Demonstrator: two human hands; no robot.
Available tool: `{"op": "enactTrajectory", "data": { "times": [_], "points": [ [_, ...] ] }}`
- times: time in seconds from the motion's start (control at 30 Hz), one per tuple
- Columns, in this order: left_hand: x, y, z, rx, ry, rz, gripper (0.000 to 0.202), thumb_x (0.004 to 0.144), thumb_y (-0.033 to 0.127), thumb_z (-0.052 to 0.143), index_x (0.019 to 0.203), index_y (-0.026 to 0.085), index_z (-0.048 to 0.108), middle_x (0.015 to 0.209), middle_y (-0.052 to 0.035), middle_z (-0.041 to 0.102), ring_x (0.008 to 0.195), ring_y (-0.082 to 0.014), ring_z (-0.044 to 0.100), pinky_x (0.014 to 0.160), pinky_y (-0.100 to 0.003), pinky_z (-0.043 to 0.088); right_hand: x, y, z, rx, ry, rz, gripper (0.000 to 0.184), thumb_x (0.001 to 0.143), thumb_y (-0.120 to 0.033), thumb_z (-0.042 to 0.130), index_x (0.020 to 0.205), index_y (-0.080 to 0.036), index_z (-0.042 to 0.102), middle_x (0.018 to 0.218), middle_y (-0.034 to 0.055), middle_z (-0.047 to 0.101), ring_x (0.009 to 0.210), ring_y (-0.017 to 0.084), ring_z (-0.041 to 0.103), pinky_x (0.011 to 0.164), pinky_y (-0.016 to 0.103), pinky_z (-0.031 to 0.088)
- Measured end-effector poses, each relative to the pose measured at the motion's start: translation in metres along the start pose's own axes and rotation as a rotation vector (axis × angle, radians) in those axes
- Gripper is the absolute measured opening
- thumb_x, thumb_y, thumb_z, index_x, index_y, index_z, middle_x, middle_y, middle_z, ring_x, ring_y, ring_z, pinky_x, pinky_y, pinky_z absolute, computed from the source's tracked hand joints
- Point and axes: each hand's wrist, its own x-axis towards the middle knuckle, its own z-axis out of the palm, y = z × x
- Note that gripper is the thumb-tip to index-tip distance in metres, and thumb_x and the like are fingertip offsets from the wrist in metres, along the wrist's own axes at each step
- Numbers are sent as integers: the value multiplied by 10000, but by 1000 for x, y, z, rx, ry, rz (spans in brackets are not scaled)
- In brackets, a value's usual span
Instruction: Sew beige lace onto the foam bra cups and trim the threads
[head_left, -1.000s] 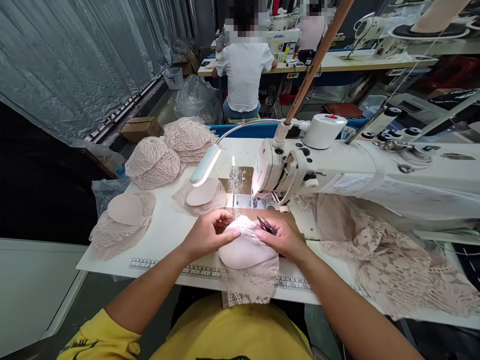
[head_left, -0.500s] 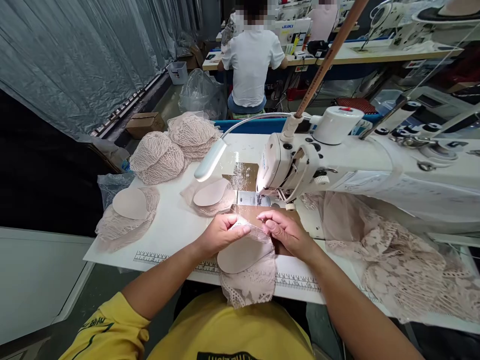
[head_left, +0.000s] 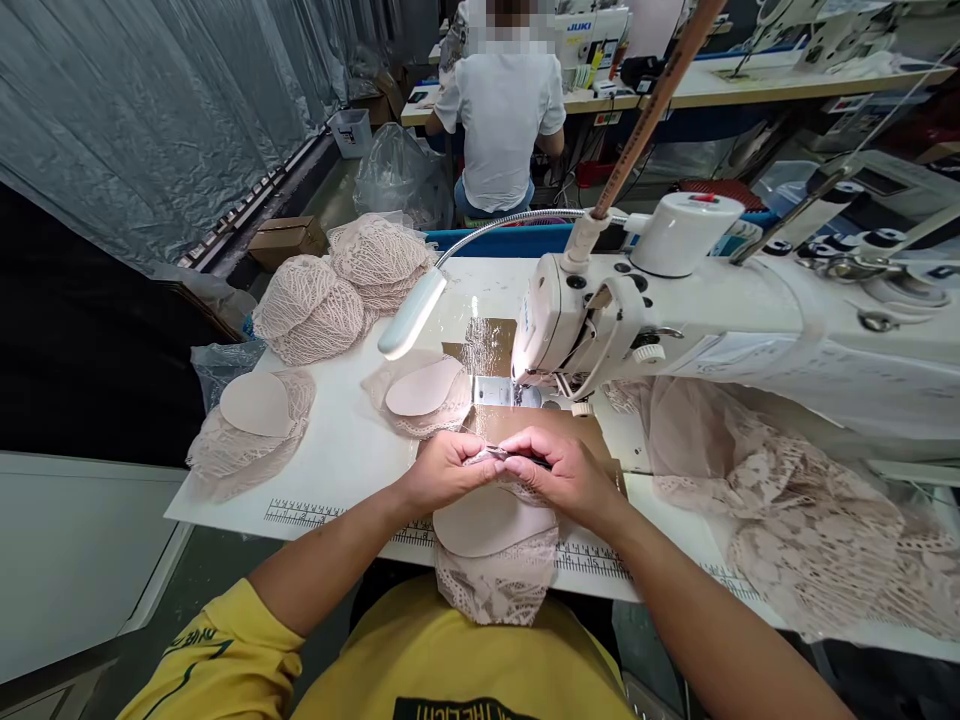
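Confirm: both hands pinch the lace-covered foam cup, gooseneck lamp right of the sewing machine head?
No. Head view: the gooseneck lamp sits left of the sewing machine head. Left hand and right hand do pinch the lace-covered foam cup.

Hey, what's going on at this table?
A person in a yellow shirt sits at a sewing machine. Both hands meet over a padded lace piece at the near edge of the table. The left hand pinches its top edge, and the right hand holds a small dark tool against it. More lace pieces are piled further left.
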Motion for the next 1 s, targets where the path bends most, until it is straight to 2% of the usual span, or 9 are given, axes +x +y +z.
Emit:
{"op": "enactTrajectory", "data": {
  "times": [0.07,0.2,0.33,0.43,0.5,0.6,0.77,0.9,1.0],
  "points": [
    [0,1,1,-18,3,2,483,806,478,632,545,148,395,582,43,299,552,-66,280,499,-210,217,0,1,0,-24,30,-6,182,893,-354,559,916,-220,680,856,23,695,793,171,629,698,278,471],
    [-4,10,-4,175,-41,56,368,868,444,566,683,127,574,616,13,453,577,-89,407,534,-213,321,0,5,-3,-36,119,12,204,898,-372,541,926,-209,660,876,35,690,795,180,640,697,288,493],
    [-1,24,-29,712,208,250,268,868,388,580,801,146,673,666,-24,593,635,-135,520,605,-246,411,-5,7,-3,-218,283,-82,286,863,-397,586,1086,-218,599,966,58,680,851,203,641,697,290,509],
    [17,28,-57,912,384,338,237,855,349,578,943,159,691,946,-83,686,879,-204,607,826,-316,463,-8,4,7,-487,118,-308,338,852,-262,577,1189,-236,568,1042,67,665,762,170,625,632,265,480],
    [32,27,-75,960,380,220,364,789,322,631,1127,186,646,1213,-96,616,1060,-252,577,940,-362,434,-8,3,14,-631,-100,-424,328,826,-124,512,1117,-239,613,1070,62,658,708,140,608,592,243,442],
    [47,21,-92,842,291,-62,562,659,275,705,1204,183,604,1221,-105,610,1083,-303,573,905,-381,451,-6,3,10,-755,-322,-374,228,721,-66,539,854,-209,655,1012,46,671,731,150,603,589,241,410],
    [37,10,-93,599,151,-165,279,776,394,594,861,144,680,771,-42,681,717,-207,645,605,-271,480,-5,1,-25,-852,-245,45,150,681,-58,518,677,-185,598,791,53,656,708,186,587,589,271,398],
    [25,8,-89,247,83,-121,324,780,450,623,801,128,657,737,-25,643,676,-152,600,590,-234,450,4,-1,-32,-428,-59,150,187,845,-219,476,914,-206,649,942,57,685,865,203,623,748,318,475],
    [24,9,-88,144,26,-108,300,764,425,654,778,125,649,725,-18,618,659,-131,567,584,-223,429,20,1,-16,-175,26,232,410,806,-371,601,1184,-210,601,1176,93,648,1048,240,605,854,355,477]
  ]
}}
